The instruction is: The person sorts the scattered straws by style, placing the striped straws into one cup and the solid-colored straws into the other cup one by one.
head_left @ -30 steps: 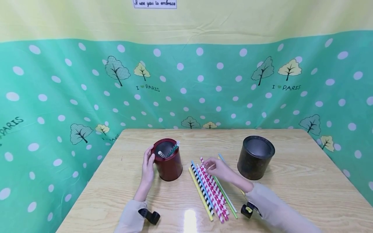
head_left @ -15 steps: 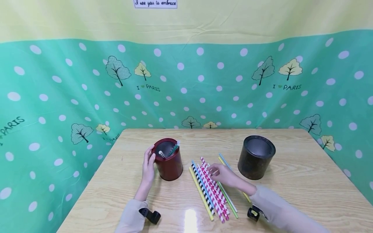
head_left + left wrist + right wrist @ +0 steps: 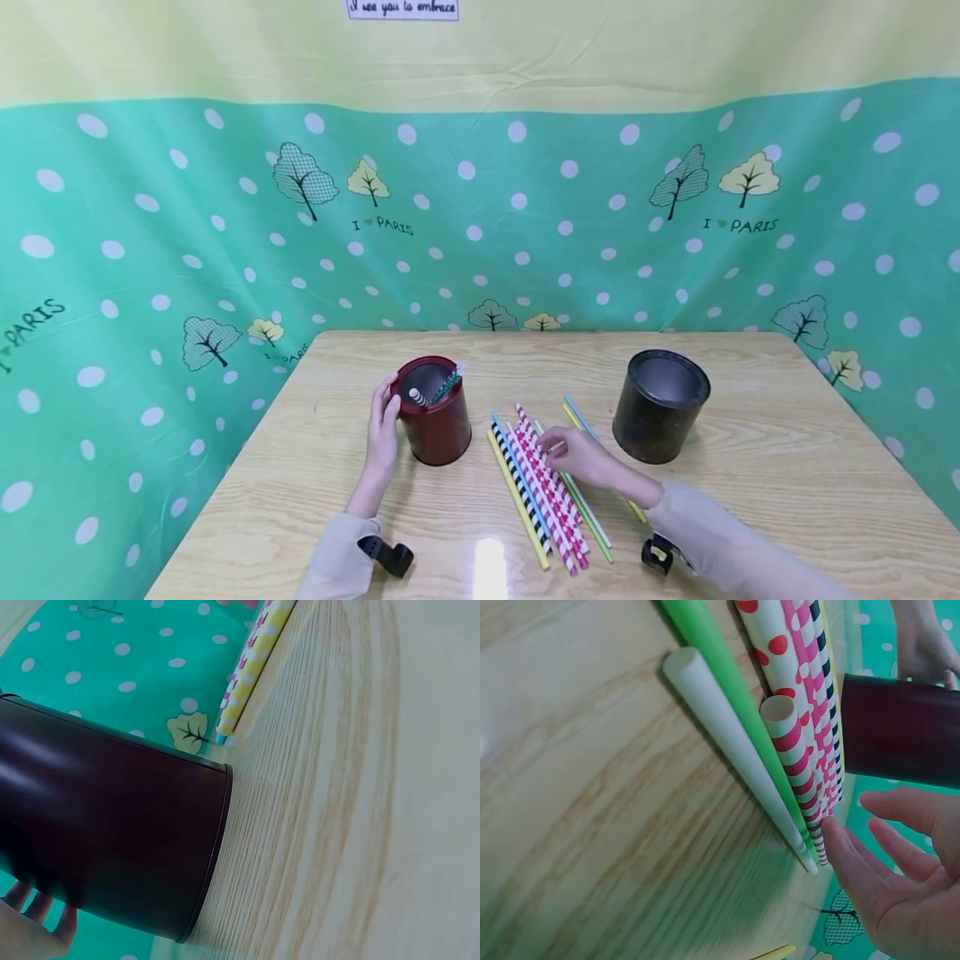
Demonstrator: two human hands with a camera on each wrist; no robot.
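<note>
My left hand [image 3: 384, 429] holds the left side of an upright dark red can [image 3: 437, 435], thumb and fingers spread around its rim. Two straws stand in that can, a black-and-white striped straw [image 3: 417, 397] and a green patterned straw [image 3: 448, 383]. A row of paper straws [image 3: 519, 502] lies on the table to its right. Over the right part of this row hovers my right hand [image 3: 579, 457], thumb and fingers apart and nothing gripped. In the right wrist view a fingertip is right at the pink-striped straw [image 3: 789, 746], near a green straw [image 3: 724, 667] and a white straw [image 3: 731, 742].
A black can [image 3: 651, 427] stands upright on the right side of the wooden table [image 3: 757, 433]. A blue straw [image 3: 574, 411] and a yellow straw [image 3: 637, 511] lie partly under the right forearm. A green dotted curtain [image 3: 517, 250] hangs behind the table.
My right hand has drawn back rightward and slightly down from the upper ends of the pink straws, then nearly stopped. The left hand and red can look unchanged.
</note>
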